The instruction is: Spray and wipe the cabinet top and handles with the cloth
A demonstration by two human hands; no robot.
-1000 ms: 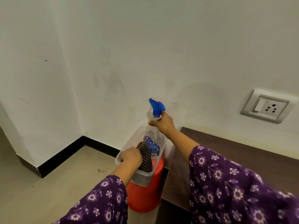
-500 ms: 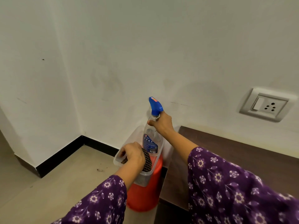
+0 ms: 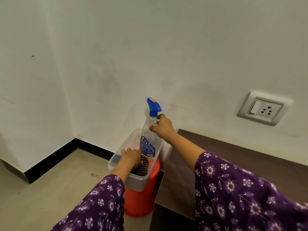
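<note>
A clear spray bottle (image 3: 148, 139) with a blue trigger head stands upright in a clear plastic bin (image 3: 140, 180). My right hand (image 3: 162, 127) grips the bottle at its neck. My left hand (image 3: 131, 157) reaches down into the bin and presses on a dark checked cloth (image 3: 142, 167) lying there. The dark brown cabinet top (image 3: 233, 152) runs along the wall to the right, under my right arm. No cabinet handles are in view.
The bin rests on an orange bucket (image 3: 141, 202) standing on the floor beside the cabinet's left end. A wall socket with a switch (image 3: 261, 108) sits above the cabinet top. White walls meet in a corner at the left, with a black skirting (image 3: 55, 157).
My left hand has gone deeper into the bin and pushed the cloth down. The bottle in my right hand has sunk a little into the bin.
</note>
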